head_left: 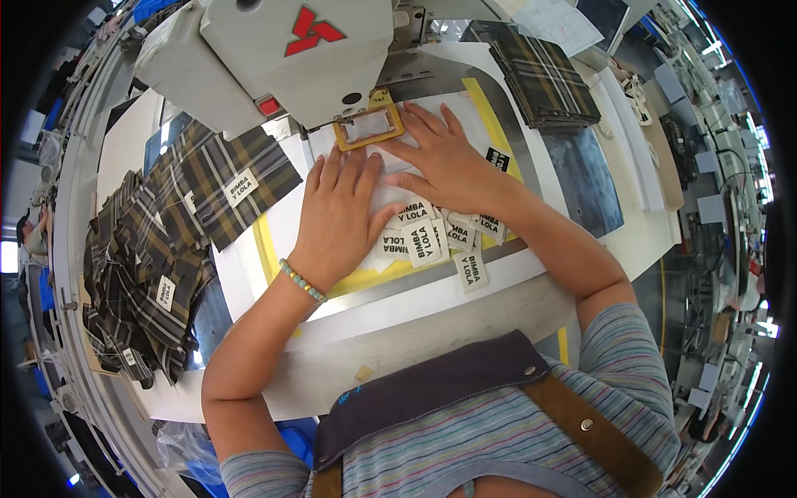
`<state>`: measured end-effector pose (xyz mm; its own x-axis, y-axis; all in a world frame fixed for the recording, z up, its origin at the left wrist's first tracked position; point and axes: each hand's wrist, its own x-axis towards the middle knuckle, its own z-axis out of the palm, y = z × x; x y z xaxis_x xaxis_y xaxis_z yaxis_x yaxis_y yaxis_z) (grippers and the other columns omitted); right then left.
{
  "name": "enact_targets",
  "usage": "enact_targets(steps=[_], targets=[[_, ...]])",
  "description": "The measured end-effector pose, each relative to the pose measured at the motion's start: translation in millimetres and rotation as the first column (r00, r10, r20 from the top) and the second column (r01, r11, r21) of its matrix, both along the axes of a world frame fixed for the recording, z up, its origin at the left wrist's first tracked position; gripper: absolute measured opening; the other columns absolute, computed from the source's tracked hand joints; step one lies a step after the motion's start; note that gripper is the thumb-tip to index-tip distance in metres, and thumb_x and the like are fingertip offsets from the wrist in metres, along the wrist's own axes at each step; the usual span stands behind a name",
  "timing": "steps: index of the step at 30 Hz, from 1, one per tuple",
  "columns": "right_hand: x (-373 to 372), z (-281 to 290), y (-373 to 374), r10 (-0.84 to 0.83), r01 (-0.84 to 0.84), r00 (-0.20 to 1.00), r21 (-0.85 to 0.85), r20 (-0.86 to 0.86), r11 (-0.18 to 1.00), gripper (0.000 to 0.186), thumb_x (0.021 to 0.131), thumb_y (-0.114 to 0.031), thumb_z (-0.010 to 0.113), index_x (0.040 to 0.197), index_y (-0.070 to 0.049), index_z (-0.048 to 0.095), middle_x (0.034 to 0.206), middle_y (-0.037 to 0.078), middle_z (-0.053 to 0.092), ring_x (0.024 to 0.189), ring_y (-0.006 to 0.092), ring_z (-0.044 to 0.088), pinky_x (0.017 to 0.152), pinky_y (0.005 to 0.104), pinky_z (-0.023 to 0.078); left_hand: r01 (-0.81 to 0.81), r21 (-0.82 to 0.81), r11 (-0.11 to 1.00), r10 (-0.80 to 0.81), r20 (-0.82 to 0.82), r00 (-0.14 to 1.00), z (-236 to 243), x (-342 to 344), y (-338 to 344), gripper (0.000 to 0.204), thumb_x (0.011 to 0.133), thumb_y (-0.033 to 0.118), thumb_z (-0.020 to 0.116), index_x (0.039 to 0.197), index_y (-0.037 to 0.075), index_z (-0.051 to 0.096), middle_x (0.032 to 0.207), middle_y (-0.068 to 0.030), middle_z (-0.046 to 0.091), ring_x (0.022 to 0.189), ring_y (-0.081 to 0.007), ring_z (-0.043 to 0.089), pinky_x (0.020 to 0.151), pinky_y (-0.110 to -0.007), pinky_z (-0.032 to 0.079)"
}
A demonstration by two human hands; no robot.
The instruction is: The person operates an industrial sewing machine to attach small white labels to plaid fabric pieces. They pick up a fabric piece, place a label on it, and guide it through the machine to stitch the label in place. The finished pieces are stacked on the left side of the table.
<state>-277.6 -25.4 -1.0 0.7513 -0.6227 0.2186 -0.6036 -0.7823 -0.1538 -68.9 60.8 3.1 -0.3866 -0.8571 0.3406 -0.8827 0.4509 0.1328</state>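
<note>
My left hand (334,222) lies flat on a white sheet (320,148) with its fingers stretched forward. My right hand (452,170) rests beside it, palm down, fingers spread along the right side of a small yellow rectangular frame (398,126) beneath the sewing machine head (290,62). Neither hand visibly grips anything. Just below my right hand, several white fabric labels with black print (423,241) lie in a loose overlapping pile. A black label (498,158) sits to the right of that wrist. What lies under my palms is hidden.
Plaid cloth pieces with white labels (220,187) drape in a heap at the left. A folded stack of plaid cloth (548,79) lies at the back right. Yellow strips (490,116) border the white sheet on a metal plate (548,183). Papers (558,25) lie far right.
</note>
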Motion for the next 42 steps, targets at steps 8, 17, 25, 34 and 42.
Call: enact_targets(steps=[8,17,25,34,42], targets=[[-2.0,-6.0,-5.2,0.036,-0.037,0.999,-0.094,-0.007,0.995,0.059,0.100,-0.052,0.056,0.145,-0.015,0.054,0.154,0.021,0.042,0.149,0.0404,0.030,0.116,0.0700,0.021,0.007,-0.051,0.999,-0.010,-0.042,0.999,-4.4,1.9,0.3,0.062,0.095,0.041,0.066,0.139,0.000,0.054,0.140,-0.0224,0.055,0.134,-0.0427,0.048,0.114,-0.053,0.036],[-7.2,4.0,-8.3,0.028,-0.034,0.995,-0.060,-0.091,0.998,0.066,0.104,-0.052,0.048,0.152,-0.007,0.046,0.161,0.021,0.034,0.152,0.0377,0.025,0.124,0.0528,0.018,0.053,-0.201,0.978,-0.070,-0.081,0.994,-16.1,3.6,-6.3,0.053,0.095,0.043,0.066,0.120,-0.003,0.061,0.129,-0.0218,0.062,0.124,-0.0382,0.056,0.104,-0.044,0.046],[-25.8,23.1,3.2,0.100,-0.106,0.986,-0.040,-0.131,0.994,0.055,0.105,-0.044,0.052,0.148,-0.010,0.053,0.154,0.020,0.045,0.148,0.0380,0.035,0.120,0.0498,0.029,0.097,-0.103,0.990,-0.102,-0.043,0.994,-15.8,2.7,0.6,0.041,0.099,0.030,0.063,0.128,0.001,0.061,0.139,-0.0132,0.060,0.133,-0.0353,0.052,0.107,-0.044,0.045],[-42.7,17.6,11.3,0.005,-0.005,0.997,0.006,-0.077,1.000,0.057,0.105,-0.043,0.053,0.150,-0.008,0.051,0.156,0.020,0.045,0.146,0.0380,0.038,0.120,0.0450,0.030,0.143,-0.047,0.989,-0.141,0.028,0.990,-9.2,-2.4,10.2,0.032,0.099,0.028,0.062,0.118,0.003,0.063,0.134,-0.0144,0.061,0.122,-0.0299,0.056,0.099,-0.039,0.049],[-34.3,25.1,6.1,-0.047,0.048,0.999,0.090,-0.015,0.995,0.049,0.106,-0.035,0.052,0.149,-0.012,0.054,0.158,0.023,0.039,0.149,0.0364,0.034,0.122,0.0443,0.028,0.000,0.041,0.999,-0.005,0.123,0.992,-7.3,2.2,-6.4,0.028,0.096,0.023,0.057,0.112,0.003,0.069,0.118,-0.0132,0.070,0.118,-0.0315,0.060,0.097,-0.048,0.046]])
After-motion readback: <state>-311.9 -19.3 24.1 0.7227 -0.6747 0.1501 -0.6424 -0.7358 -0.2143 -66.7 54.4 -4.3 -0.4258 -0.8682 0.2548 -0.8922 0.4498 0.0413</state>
